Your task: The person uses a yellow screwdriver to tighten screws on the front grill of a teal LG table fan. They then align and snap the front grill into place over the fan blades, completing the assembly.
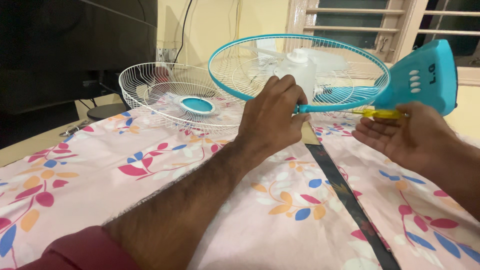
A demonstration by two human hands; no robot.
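A table fan lies tilted on the bed: its rear wire guard with a teal rim [220, 82], white motor housing [300, 70] and teal base with white buttons [425, 75]. My left hand [272, 117] grips the teal rim at its near edge. My right hand [407, 132] holds a yellow-handled screwdriver [382, 113] pointing toward the rim near the left fingers. The detached white front guard [170, 97] with a teal centre cap lies flat to the left.
A pink floral bedsheet [150, 170] covers the surface, with a dark patterned strip [345, 192] running across it. A dark monitor [75, 45] stands at the back left, a window grille [360, 20] at the back right.
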